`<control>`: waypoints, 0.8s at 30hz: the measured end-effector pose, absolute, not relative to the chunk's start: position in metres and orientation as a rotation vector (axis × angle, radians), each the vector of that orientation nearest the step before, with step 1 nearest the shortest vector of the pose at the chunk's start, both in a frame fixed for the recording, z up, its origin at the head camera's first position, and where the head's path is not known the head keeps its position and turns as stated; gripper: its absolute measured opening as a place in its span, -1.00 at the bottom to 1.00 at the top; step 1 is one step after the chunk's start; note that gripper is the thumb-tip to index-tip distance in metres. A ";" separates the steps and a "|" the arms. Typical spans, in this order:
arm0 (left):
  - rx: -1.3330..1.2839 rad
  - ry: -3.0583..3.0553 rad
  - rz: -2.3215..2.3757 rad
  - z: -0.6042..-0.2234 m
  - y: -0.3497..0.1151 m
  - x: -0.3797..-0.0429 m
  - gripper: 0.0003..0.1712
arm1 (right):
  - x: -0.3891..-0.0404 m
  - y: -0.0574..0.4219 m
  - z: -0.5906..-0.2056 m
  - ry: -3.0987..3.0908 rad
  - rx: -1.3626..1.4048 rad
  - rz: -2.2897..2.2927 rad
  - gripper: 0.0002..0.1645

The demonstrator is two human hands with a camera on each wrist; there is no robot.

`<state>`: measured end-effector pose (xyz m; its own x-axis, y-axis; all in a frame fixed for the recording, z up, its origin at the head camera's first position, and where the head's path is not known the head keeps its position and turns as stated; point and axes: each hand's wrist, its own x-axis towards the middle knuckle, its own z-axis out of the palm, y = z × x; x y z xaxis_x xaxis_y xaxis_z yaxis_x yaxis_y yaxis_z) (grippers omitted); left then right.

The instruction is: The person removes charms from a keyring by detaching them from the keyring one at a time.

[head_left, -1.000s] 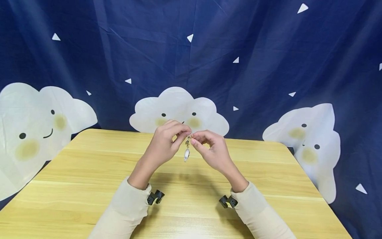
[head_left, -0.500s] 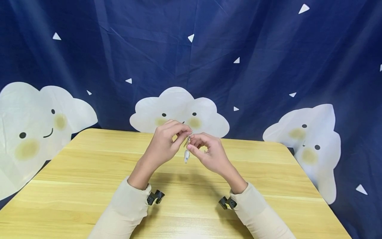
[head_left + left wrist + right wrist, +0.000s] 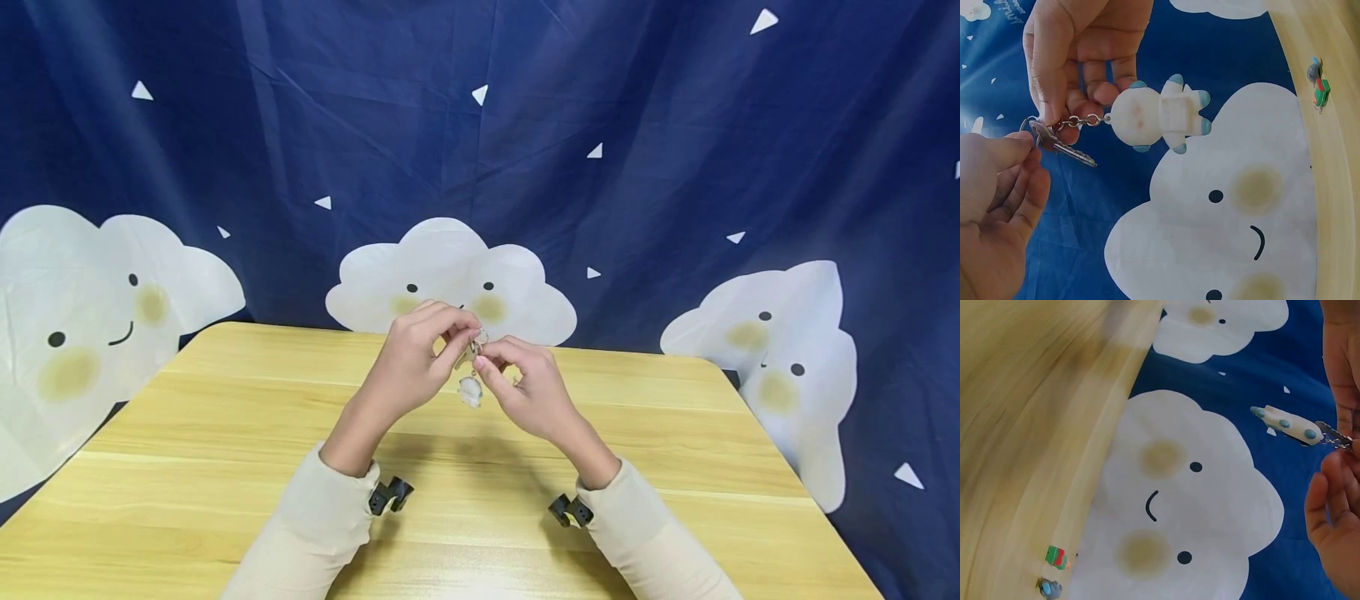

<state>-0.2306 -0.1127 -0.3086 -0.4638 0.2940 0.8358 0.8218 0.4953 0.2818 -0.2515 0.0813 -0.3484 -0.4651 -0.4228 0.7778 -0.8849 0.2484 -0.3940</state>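
Note:
A white figure-shaped charm with blue tips (image 3: 1138, 119) hangs from a short chain (image 3: 1079, 121) in the left wrist view. A silver key (image 3: 1069, 151) and a thin metal ring (image 3: 1027, 124) join it at the chain's upper end. My left hand (image 3: 416, 358) pinches the ring between thumb and fingers. Close beside it, my right hand (image 3: 532, 383) pinches with thumb and forefinger near the key and chain top; its exact contact is partly covered. The charm (image 3: 470, 392) dangles below both hands, above the table. In the right wrist view it appears edge-on.
Under the hands lies a wooden table (image 3: 480, 517). A small green and red piece (image 3: 1056, 557) and a grey-blue piece (image 3: 1049, 588) sit by its far edge. Behind hangs a dark blue curtain (image 3: 375, 125) with clouds.
The charm has turned from edge-on to its broad side. My right hand's fingers have shifted slightly lower, and more of the ring shows. The left hand has stayed in place.

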 end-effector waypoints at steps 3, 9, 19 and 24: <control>-0.911 -2.000 -0.905 -0.308 -0.113 -0.230 -0.95 | -0.252 0.082 -0.348 -1.946 1.209 1.072 -0.91; -0.908 -1.982 -0.901 -0.308 -0.114 -0.231 -0.93 | -0.253 0.084 -0.345 -1.870 1.189 0.992 -0.87; -0.921 -1.999 -0.829 -0.308 -0.112 -0.230 -0.95 | -0.252 0.087 -0.338 -1.757 1.136 0.991 -0.86; -0.952 -2.000 -0.716 -0.309 -0.110 -0.231 -0.93 | -0.252 0.088 -0.336 -1.723 1.134 0.985 -0.85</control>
